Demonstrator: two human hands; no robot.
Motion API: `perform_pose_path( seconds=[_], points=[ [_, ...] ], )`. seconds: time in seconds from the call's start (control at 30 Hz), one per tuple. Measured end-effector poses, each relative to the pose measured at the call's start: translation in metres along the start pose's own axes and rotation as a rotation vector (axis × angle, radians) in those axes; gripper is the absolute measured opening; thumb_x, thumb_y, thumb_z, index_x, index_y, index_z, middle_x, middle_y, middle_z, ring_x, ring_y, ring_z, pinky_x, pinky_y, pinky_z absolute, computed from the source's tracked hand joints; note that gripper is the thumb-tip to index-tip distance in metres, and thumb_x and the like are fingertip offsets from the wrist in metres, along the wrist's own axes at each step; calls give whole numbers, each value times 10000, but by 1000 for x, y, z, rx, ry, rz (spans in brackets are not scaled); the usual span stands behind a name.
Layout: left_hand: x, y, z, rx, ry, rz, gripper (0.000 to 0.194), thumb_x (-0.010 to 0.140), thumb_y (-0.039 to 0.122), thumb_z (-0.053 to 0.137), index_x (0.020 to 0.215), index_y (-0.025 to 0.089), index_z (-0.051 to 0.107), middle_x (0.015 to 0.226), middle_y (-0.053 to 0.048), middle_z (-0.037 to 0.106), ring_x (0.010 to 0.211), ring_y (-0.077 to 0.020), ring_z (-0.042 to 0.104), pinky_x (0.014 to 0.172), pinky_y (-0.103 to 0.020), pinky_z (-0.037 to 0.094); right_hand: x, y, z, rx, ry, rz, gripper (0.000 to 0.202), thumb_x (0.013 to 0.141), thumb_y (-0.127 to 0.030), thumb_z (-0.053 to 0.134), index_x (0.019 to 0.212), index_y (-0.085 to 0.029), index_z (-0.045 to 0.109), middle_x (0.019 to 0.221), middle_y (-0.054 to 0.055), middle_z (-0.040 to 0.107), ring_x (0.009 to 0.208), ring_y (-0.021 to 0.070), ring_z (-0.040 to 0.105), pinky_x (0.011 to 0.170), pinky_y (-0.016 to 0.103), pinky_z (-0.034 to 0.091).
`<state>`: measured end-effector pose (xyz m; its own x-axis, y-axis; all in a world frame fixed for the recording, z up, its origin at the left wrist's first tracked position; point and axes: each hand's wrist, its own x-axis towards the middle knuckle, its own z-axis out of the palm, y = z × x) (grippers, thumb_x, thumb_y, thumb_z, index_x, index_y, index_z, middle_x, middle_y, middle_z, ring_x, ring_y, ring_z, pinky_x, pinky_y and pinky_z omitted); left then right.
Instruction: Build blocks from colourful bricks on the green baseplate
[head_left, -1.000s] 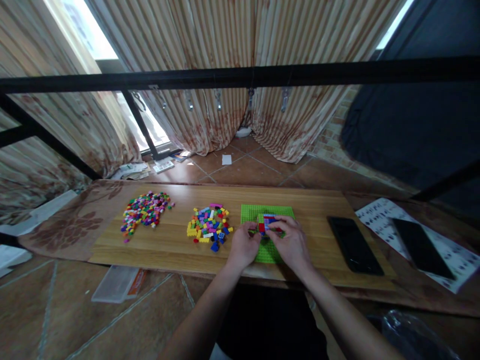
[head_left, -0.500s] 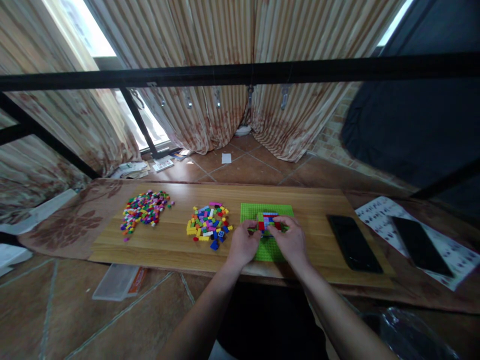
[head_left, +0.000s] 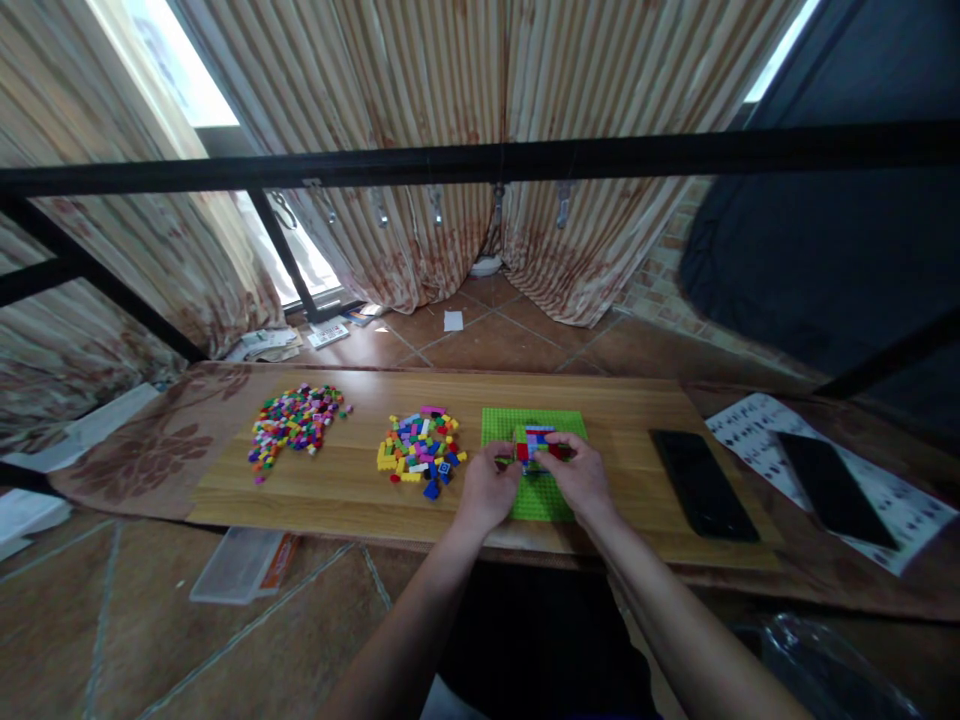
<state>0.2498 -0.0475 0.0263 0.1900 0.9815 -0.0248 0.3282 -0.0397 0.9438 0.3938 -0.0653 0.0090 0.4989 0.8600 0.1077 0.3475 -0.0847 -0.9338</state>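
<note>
A green studded baseplate [head_left: 546,503] lies on the wooden board. On it stands a small brick build [head_left: 536,438] with red, blue, purple and green parts. My left hand [head_left: 489,485] is at the build's left side, its thumb and forefinger closed against the edge. From the right, my right hand [head_left: 581,478] reaches over the build with thumb and fingers bent together; whatever is between its fingertips is too small to make out. Left of the plate is a pile of mixed bricks [head_left: 421,447], and farther left a pile of smaller pieces [head_left: 296,422].
A black phone [head_left: 703,485] lies on the board's right part. Beyond it, another dark device [head_left: 836,490] rests on a printed sheet [head_left: 757,425]. A black rail [head_left: 450,165] crosses behind the board. A clear plastic box [head_left: 232,567] is on the floor at front left.
The view has shifted slightly. My right hand has moved a little over the build, and its fingers are bent a bit differently. My left hand stays at the build's left side.
</note>
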Motion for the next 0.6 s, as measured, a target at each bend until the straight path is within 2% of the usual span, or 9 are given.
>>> perform_pose_path(
  seconds=[0.07,0.2,0.27,0.37,0.43,0.6],
  points=[
    [-4,-2,-7,1,31,4,210,742,144,582,940,145,650,917,-60,692,764,-141,622,733,-265,481,-3,-3,-4,71,22,18,371,627,-432,699,889,-171,676,843,67,683,749,205,607,706,353,472],
    [-22,-9,-29,-44,54,-7,199,750,176,573,934,145,643,913,-61,678,779,-141,619,736,-260,478,-15,-8,-20,165,189,2,345,694,-438,659,905,-166,667,847,74,680,740,187,598,665,319,468],
    [-34,-15,-41,-83,59,-20,189,760,190,556,923,147,643,893,-54,675,784,-137,619,739,-252,480,-25,-10,-28,177,214,4,341,722,-437,644,928,-166,660,869,78,679,737,180,601,664,313,469],
    [-49,-28,-60,-99,134,-66,193,752,207,560,914,141,639,853,-49,671,766,-140,621,723,-250,488,-45,-16,-33,138,151,-8,315,768,-434,616,951,-180,654,914,77,677,778,186,612,704,325,479],
    [-57,-38,-70,-87,178,-79,199,742,210,567,913,135,637,849,-55,672,771,-150,625,726,-259,494,-60,-21,-29,110,77,-60,272,800,-418,592,947,-197,651,930,69,674,826,192,615,743,334,484],
    [-67,-53,-86,51,172,6,202,794,235,544,951,143,633,895,-68,664,794,-160,623,749,-279,494,-85,-34,0,-4,-190,-264,182,852,-340,530,944,-227,640,944,43,655,842,182,617,748,316,496]
  ],
)
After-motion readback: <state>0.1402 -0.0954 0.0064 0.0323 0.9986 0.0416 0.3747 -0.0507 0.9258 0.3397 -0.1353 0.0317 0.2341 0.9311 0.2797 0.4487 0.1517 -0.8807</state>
